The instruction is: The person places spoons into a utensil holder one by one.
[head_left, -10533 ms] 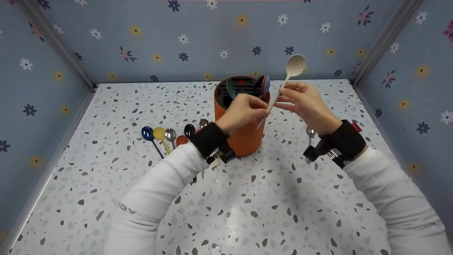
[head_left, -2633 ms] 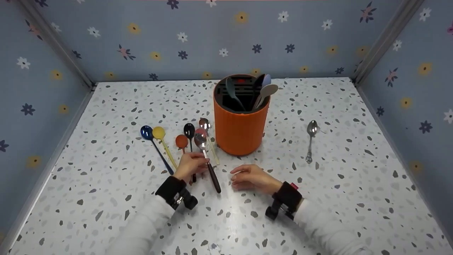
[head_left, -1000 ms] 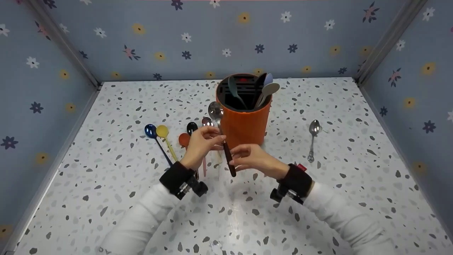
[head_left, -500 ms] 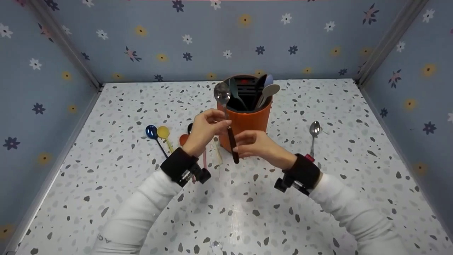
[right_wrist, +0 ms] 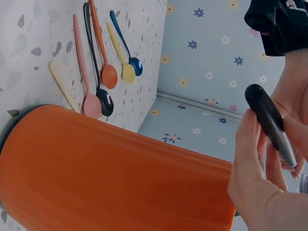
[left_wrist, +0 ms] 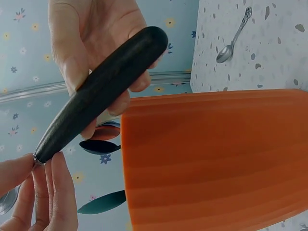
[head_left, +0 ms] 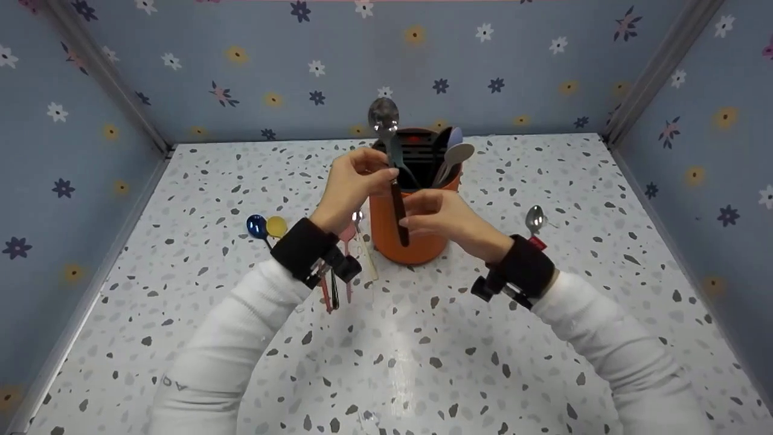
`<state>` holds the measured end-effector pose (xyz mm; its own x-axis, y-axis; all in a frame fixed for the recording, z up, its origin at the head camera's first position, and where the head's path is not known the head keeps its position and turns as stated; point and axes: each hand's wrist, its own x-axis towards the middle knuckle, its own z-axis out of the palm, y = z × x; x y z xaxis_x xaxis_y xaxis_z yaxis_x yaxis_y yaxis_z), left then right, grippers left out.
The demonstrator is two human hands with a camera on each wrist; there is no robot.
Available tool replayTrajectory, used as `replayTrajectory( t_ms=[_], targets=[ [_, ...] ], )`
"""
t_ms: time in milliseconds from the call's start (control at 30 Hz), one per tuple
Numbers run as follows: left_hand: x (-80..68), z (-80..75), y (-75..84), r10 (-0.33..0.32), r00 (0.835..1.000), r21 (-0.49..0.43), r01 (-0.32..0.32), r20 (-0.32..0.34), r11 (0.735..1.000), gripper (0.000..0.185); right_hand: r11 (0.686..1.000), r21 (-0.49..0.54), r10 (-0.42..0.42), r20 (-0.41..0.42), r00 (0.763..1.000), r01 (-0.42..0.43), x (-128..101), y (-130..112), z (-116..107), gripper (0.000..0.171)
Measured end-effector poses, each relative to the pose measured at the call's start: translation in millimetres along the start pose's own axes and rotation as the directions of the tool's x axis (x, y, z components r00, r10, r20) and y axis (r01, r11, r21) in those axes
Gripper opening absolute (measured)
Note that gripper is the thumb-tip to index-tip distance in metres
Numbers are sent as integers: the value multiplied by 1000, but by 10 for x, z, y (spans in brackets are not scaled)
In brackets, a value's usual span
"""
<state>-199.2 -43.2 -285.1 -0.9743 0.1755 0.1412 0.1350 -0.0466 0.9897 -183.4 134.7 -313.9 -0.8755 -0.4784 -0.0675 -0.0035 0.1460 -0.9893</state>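
Note:
A spoon with a silver bowl (head_left: 383, 117) and a dark handle (head_left: 399, 212) stands upright in the air, just in front of the orange holder (head_left: 416, 244). My left hand (head_left: 375, 175) pinches it at the neck, where metal meets handle. My right hand (head_left: 413, 215) holds the dark handle lower down. In the left wrist view the handle (left_wrist: 101, 91) lies across my right hand's fingers (left_wrist: 91, 33), with my left fingertips (left_wrist: 48, 192) at its metal end. In the right wrist view the handle (right_wrist: 269, 120) sits between thumb and fingers beside the holder (right_wrist: 110, 183).
The holder has several spoons (head_left: 454, 154) standing in it. A silver spoon (head_left: 534, 219) lies on the speckled table to the right. A row of coloured spoons, blue (head_left: 256, 225), yellow (head_left: 276, 226) and others (right_wrist: 96, 72), lies left of the holder. Floral walls close three sides.
Both hands have raised the dark-handled spoon from table height up in front of the holder's rim. Earlier a cream spoon went into the holder.

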Motion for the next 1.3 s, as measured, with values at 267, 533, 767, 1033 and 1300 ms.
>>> replayTrajectory(
  t_ms=[267,533,767,1033,1300],
  targets=[
    [124,-31,201,27,999,-11,-27,-25,1000,22,1000,13,-15,-59,998,16,146,-190,-3,33],
    [282,2,328,29,997,9,-29,-70,1000,22,999,15,-48,-126,991,51,288,-308,-26,35],
    [383,19,384,33,993,9,-32,-110,999,21,998,9,-53,-193,980,56,409,-352,-26,35],
    [438,-10,345,50,988,3,-50,-148,999,19,992,-47,-121,-217,969,113,511,-308,3,32],
    [487,-59,306,39,981,-30,-45,-192,999,15,987,-128,-130,-237,963,102,579,-308,9,32]
  ],
)
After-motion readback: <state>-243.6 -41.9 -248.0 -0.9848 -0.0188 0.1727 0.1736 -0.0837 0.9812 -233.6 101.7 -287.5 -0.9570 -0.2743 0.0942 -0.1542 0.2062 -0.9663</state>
